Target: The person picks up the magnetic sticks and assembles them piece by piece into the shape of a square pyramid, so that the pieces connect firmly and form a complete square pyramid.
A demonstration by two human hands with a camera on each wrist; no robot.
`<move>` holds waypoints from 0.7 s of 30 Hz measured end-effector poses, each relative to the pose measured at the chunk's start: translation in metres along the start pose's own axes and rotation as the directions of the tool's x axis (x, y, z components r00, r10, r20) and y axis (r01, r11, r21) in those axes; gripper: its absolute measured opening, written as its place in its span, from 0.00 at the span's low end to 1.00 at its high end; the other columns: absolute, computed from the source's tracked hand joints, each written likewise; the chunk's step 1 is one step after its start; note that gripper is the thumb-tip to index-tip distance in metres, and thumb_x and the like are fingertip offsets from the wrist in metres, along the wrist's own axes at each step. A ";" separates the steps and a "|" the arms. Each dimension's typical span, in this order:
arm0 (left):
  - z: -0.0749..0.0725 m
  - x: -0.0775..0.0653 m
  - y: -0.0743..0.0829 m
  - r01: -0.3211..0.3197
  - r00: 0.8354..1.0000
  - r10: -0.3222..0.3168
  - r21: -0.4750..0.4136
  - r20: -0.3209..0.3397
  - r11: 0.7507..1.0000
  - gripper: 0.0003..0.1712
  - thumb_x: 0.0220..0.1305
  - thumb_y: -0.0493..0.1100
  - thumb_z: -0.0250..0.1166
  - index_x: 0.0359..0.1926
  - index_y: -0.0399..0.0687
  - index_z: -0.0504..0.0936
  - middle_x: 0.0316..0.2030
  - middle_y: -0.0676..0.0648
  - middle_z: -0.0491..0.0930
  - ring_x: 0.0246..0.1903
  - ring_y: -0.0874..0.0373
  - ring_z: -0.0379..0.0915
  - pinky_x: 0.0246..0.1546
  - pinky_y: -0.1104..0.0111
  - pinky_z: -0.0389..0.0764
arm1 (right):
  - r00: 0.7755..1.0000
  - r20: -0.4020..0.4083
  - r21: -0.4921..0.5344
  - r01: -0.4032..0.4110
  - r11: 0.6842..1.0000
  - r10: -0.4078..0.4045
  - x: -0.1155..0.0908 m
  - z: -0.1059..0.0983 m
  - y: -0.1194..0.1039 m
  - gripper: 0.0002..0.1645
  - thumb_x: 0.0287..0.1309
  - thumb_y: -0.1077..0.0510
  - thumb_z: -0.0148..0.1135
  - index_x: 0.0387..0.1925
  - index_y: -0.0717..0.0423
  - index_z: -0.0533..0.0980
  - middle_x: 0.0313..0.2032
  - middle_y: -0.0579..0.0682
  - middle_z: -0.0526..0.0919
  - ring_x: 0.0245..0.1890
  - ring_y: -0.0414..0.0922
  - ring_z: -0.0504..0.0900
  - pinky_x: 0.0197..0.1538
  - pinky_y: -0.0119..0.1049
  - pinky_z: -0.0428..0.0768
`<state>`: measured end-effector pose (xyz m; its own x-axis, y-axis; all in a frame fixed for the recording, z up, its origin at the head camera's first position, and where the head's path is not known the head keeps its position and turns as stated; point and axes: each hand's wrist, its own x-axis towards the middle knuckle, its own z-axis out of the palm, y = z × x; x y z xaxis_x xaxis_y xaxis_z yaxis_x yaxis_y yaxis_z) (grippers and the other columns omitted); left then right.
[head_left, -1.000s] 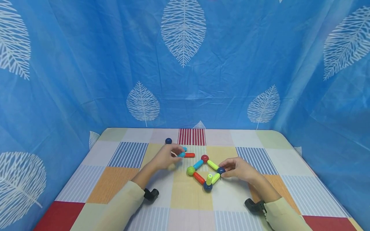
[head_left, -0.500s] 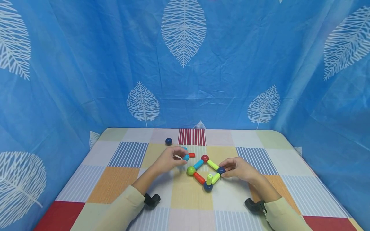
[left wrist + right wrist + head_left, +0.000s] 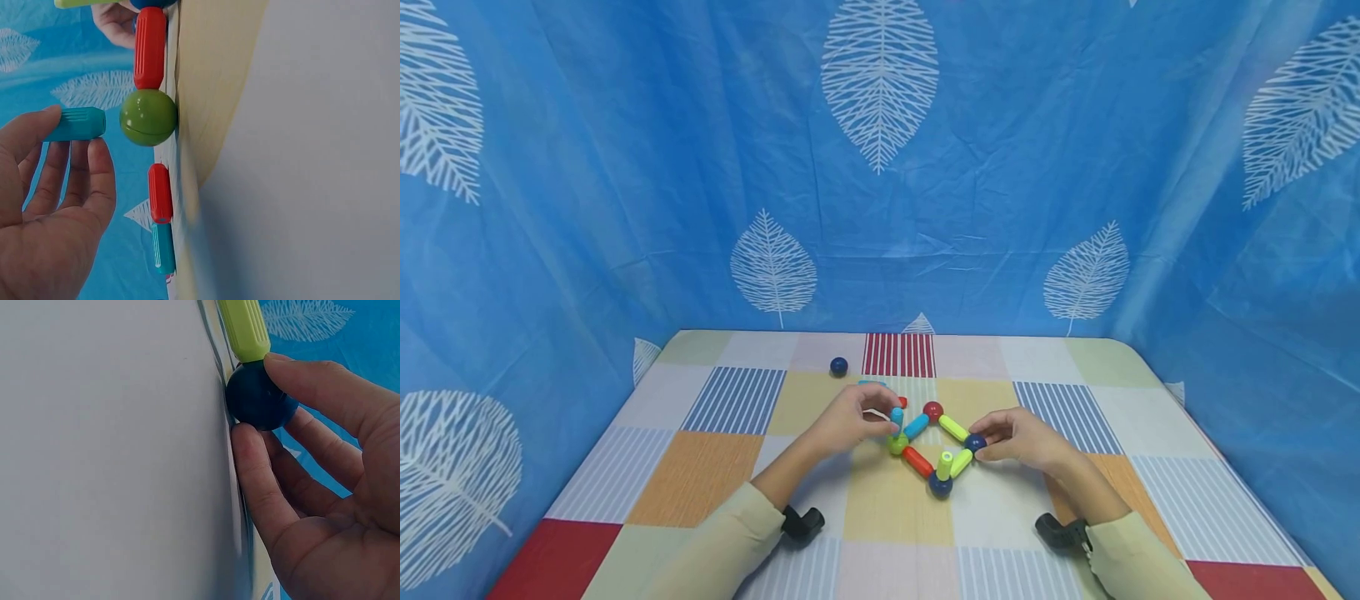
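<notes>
My left hand (image 3: pixel 847 421) pinches a light blue magnetic stick (image 3: pixel 81 124) between thumb and fingers. The stick points down, just over the green ball (image 3: pixel 149 117), and a small gap parts the two in the left wrist view. That ball is one corner of a four-sided frame of sticks and balls lying on the table. At the frame's right corner, my right hand (image 3: pixel 1026 440) holds a dark blue ball (image 3: pixel 259 397) by thumb and fingers, with a lime stick (image 3: pixel 245 328) joined to it. A red ball (image 3: pixel 933 412) forms the far corner.
On the near dark blue ball (image 3: pixel 941 486) a lime stick (image 3: pixel 944 465) stands upright. Behind my left hand lie a loose red stick (image 3: pixel 160 194) and a light blue stick (image 3: pixel 163 249). A separate dark blue ball (image 3: pixel 838 367) rests farther back on the patchwork tablecloth (image 3: pixel 895 521).
My left hand has carried the light blue stick right and nearer, from beside the loose red stick to over the green ball, turning it upright. My right hand has stayed at its ball.
</notes>
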<state>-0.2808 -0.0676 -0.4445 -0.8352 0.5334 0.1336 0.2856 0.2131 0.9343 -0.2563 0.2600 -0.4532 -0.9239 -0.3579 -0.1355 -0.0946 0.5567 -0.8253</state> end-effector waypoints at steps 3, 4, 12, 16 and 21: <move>0.002 0.002 0.000 -0.004 1.000 0.004 0.002 0.000 1.000 0.13 0.61 0.34 0.73 0.46 0.44 0.83 0.51 0.43 0.84 0.49 0.56 0.81 0.55 0.61 0.85 | 1.000 0.005 0.005 0.001 1.000 -0.001 0.000 -0.001 0.000 0.22 0.53 0.61 0.77 0.50 0.59 0.84 0.47 0.54 0.87 0.44 0.47 0.83 0.47 0.32 0.84; 0.003 0.002 -0.001 -0.003 1.000 0.003 0.005 -0.001 1.000 0.13 0.60 0.34 0.73 0.46 0.44 0.83 0.49 0.44 0.84 0.48 0.56 0.81 0.55 0.60 0.85 | 1.000 0.007 0.005 0.001 1.000 -0.001 0.001 -0.001 0.001 0.22 0.53 0.60 0.77 0.50 0.59 0.84 0.47 0.54 0.87 0.44 0.46 0.83 0.47 0.32 0.84; 0.005 0.004 -0.003 0.005 1.000 -0.005 0.038 0.009 0.999 0.12 0.60 0.33 0.74 0.44 0.47 0.84 0.45 0.49 0.83 0.47 0.56 0.81 0.55 0.59 0.85 | 1.000 -0.006 -0.013 -0.030 0.999 0.030 0.003 -0.002 0.002 0.21 0.52 0.59 0.78 0.49 0.55 0.85 0.47 0.51 0.87 0.44 0.45 0.83 0.49 0.34 0.85; 0.005 0.004 -0.003 0.004 1.000 -0.005 0.041 0.008 0.999 0.12 0.60 0.34 0.74 0.44 0.47 0.84 0.44 0.48 0.83 0.47 0.56 0.81 0.55 0.59 0.85 | 1.000 -0.003 -0.013 -0.029 0.999 0.029 0.003 -0.001 0.003 0.21 0.52 0.59 0.78 0.49 0.56 0.85 0.47 0.52 0.87 0.44 0.46 0.83 0.48 0.34 0.85; 0.005 0.004 -0.004 0.012 1.000 -0.012 0.049 0.004 0.999 0.12 0.61 0.35 0.74 0.44 0.48 0.84 0.44 0.49 0.83 0.47 0.56 0.81 0.56 0.59 0.85 | 1.000 -0.002 -0.009 -0.029 1.000 0.029 0.002 -0.001 0.003 0.21 0.52 0.58 0.78 0.49 0.56 0.85 0.47 0.52 0.87 0.44 0.46 0.83 0.48 0.33 0.84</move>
<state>-0.2828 -0.0626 -0.4496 -0.8366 0.5343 0.1207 0.2984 0.2597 0.9184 -0.2591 0.2611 -0.4552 -0.9270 -0.3401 -0.1582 -0.0712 0.5736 -0.8160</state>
